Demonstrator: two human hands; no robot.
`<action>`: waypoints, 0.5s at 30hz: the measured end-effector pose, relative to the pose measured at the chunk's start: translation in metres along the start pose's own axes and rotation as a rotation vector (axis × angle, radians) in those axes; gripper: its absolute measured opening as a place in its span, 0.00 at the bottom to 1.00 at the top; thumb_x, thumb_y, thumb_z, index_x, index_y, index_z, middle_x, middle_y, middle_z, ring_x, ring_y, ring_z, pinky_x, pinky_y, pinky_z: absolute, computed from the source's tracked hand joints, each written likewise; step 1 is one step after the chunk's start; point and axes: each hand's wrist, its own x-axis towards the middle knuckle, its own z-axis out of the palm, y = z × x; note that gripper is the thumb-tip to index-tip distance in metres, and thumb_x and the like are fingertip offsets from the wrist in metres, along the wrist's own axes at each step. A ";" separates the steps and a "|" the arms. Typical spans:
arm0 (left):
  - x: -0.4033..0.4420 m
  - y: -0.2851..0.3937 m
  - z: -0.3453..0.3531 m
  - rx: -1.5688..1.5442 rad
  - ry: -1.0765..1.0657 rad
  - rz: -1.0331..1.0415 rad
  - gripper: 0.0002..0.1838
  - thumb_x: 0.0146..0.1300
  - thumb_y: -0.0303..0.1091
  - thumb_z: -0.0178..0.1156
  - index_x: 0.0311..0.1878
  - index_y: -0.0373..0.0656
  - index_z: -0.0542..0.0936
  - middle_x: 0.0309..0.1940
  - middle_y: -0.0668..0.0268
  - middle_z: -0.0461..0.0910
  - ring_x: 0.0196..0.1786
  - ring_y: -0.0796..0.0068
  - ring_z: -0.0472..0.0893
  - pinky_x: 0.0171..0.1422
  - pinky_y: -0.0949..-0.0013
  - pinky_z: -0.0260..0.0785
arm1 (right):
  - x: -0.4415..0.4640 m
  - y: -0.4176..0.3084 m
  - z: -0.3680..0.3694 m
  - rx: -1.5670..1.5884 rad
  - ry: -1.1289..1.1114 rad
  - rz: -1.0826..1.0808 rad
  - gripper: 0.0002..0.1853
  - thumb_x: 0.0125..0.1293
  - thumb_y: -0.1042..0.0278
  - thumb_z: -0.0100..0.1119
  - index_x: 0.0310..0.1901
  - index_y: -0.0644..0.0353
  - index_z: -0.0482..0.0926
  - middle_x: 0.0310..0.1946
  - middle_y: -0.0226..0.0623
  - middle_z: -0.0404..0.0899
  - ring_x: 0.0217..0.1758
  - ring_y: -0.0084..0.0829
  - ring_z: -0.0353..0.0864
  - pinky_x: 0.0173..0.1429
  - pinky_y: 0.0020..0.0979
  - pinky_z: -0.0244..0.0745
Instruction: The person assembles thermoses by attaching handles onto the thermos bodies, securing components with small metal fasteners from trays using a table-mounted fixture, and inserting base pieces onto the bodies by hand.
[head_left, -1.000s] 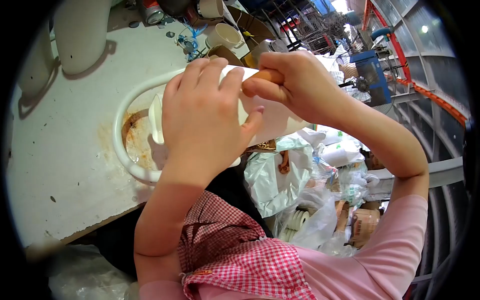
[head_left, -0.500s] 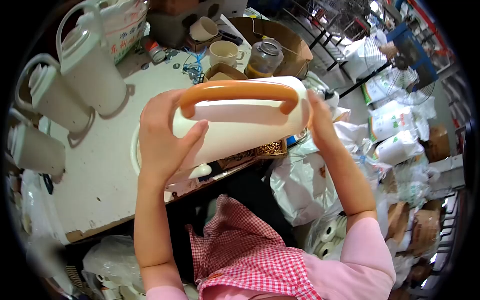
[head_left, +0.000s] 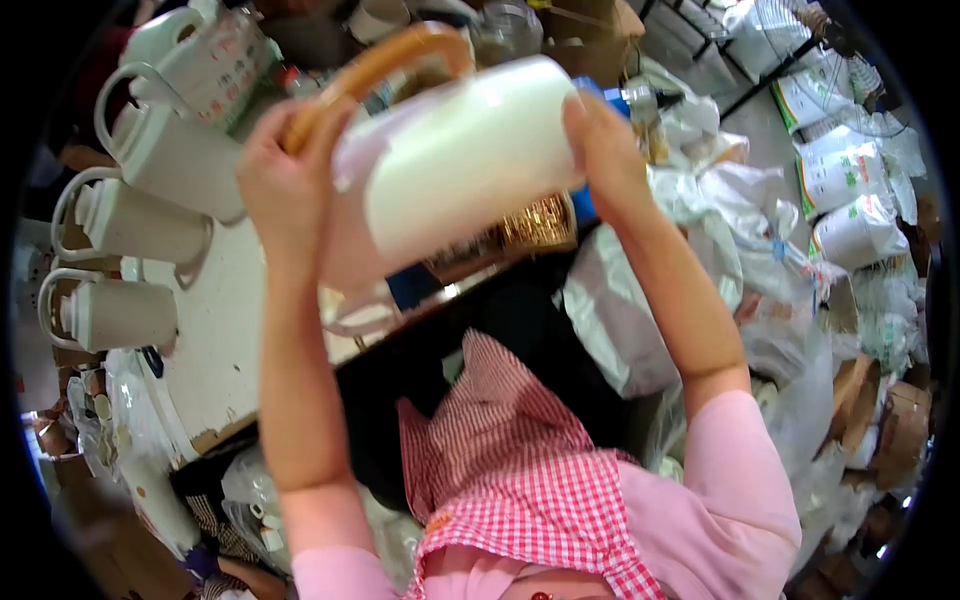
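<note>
A white jug [head_left: 460,160] with an orange handle [head_left: 390,62] is held on its side above the table's front edge, slightly blurred by motion. My left hand [head_left: 290,185] is closed around its left end, with the fingers by the near end of the handle. On the opposite end my right hand [head_left: 612,155] grips the jug from the side; its fingers are partly hidden behind the body. Below the jug, brass-coloured small parts [head_left: 540,222] lie in a box. A pale curved piece [head_left: 362,318] shows on the table beneath my left hand's side.
Several off-white jugs with loop handles [head_left: 185,150] stand along the left of the white table [head_left: 215,340]. A printed sack [head_left: 225,70] is behind them. White plastic bags [head_left: 625,310] fill the right side, with filled sacks [head_left: 845,180] beyond. Another person's arm [head_left: 250,577] shows at lower left.
The jug has been raised and tilted, its right end higher, and its handle has turned away towards the back. My left hand has shifted up by the handle. The camera view has also moved.
</note>
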 end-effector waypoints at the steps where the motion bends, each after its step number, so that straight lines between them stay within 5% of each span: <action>1: 0.006 -0.003 -0.002 -0.102 -0.070 -0.032 0.18 0.62 0.45 0.74 0.47 0.41 0.86 0.24 0.76 0.76 0.23 0.87 0.69 0.27 0.79 0.61 | -0.001 0.004 -0.001 0.087 0.146 -0.157 0.17 0.76 0.57 0.56 0.51 0.64 0.81 0.41 0.36 0.84 0.46 0.25 0.80 0.54 0.29 0.76; 2: 0.009 0.002 -0.002 -0.120 -0.050 -0.174 0.20 0.61 0.49 0.74 0.48 0.44 0.87 0.21 0.79 0.70 0.18 0.88 0.64 0.21 0.78 0.53 | 0.000 0.004 0.001 0.169 0.282 -0.338 0.16 0.76 0.57 0.54 0.47 0.64 0.81 0.39 0.36 0.84 0.46 0.26 0.80 0.54 0.30 0.76; 4: 0.014 0.017 -0.015 0.004 0.012 -0.307 0.20 0.62 0.48 0.74 0.49 0.42 0.86 0.20 0.80 0.68 0.18 0.89 0.64 0.20 0.79 0.51 | -0.015 0.007 -0.012 0.200 0.463 -0.333 0.13 0.76 0.62 0.55 0.42 0.64 0.80 0.34 0.35 0.83 0.42 0.26 0.82 0.49 0.28 0.77; 8: -0.008 0.014 -0.089 0.085 0.128 -0.351 0.21 0.61 0.48 0.74 0.48 0.40 0.86 0.20 0.78 0.71 0.18 0.90 0.62 0.22 0.79 0.50 | -0.047 0.040 -0.031 -0.176 0.013 0.002 0.07 0.71 0.69 0.60 0.39 0.64 0.84 0.29 0.38 0.85 0.33 0.24 0.84 0.38 0.26 0.77; 15: -0.108 -0.021 -0.236 -0.007 0.252 -0.361 0.11 0.71 0.31 0.64 0.49 0.33 0.81 0.17 0.79 0.65 0.15 0.91 0.57 0.19 0.80 0.46 | -0.011 0.072 0.009 -1.157 -0.316 -0.263 0.06 0.62 0.64 0.66 0.40 0.51 0.87 0.36 0.36 0.87 0.40 0.37 0.87 0.43 0.41 0.80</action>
